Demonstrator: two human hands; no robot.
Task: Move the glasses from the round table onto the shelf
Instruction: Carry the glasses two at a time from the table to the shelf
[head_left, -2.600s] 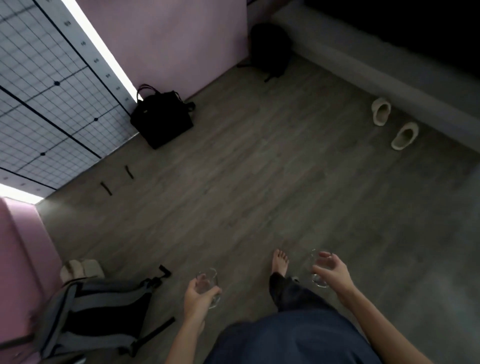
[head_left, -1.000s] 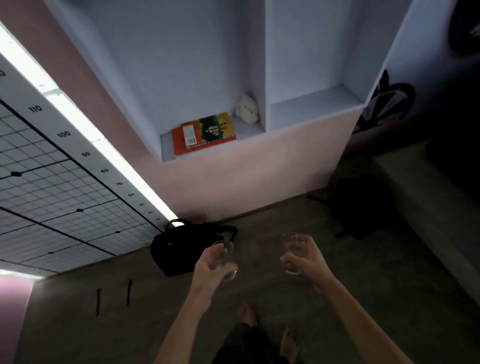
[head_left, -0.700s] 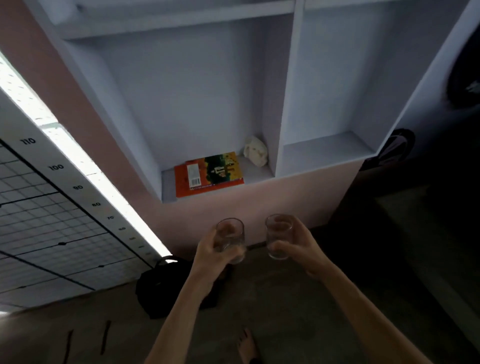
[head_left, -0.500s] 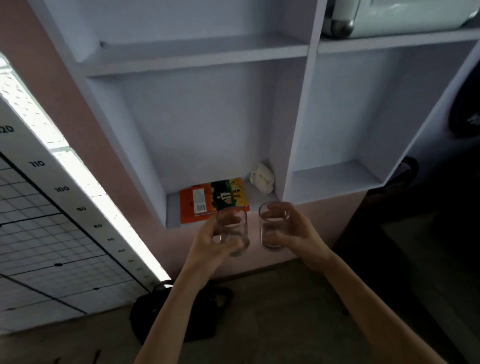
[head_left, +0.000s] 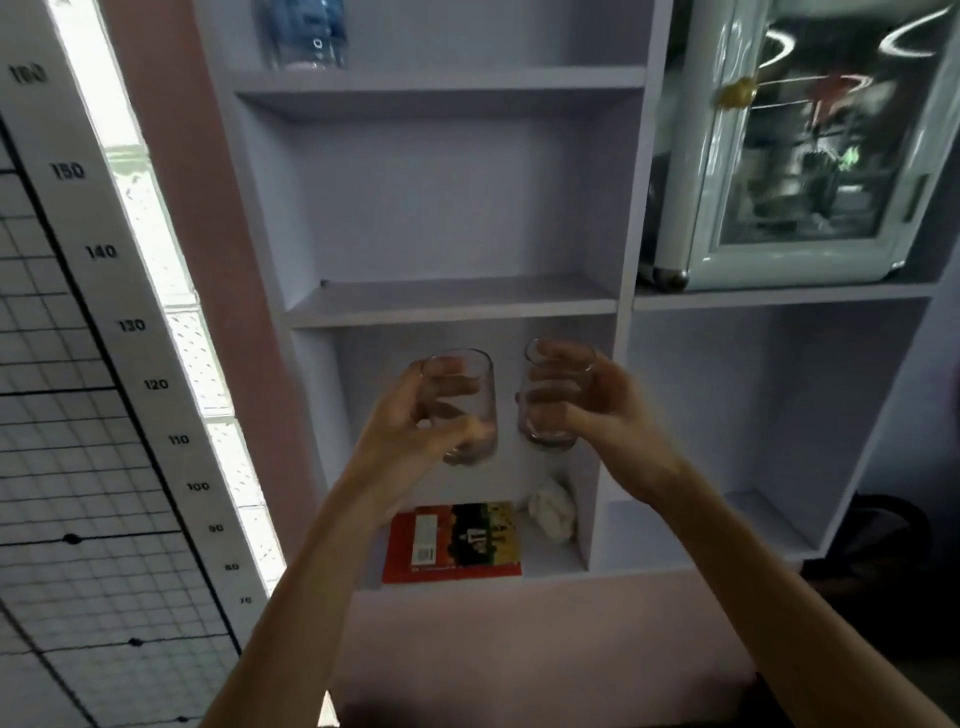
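Note:
My left hand grips a clear drinking glass, held upright. My right hand grips a second clear glass, also upright. The two glasses are side by side, a small gap between them, in front of the white shelf unit. They hang just below the bare middle shelf board and above the lowest compartment. The round table is out of view.
An orange book and a white crumpled object lie in the lowest left compartment. A plastic bottle stands on the top shelf. A small glass-door fridge fills the upper right compartment. A measuring grid panel stands at left.
I walked from the open floor up to the shelf unit. Both hands rose with the glasses from waist height to just under the middle shelf board.

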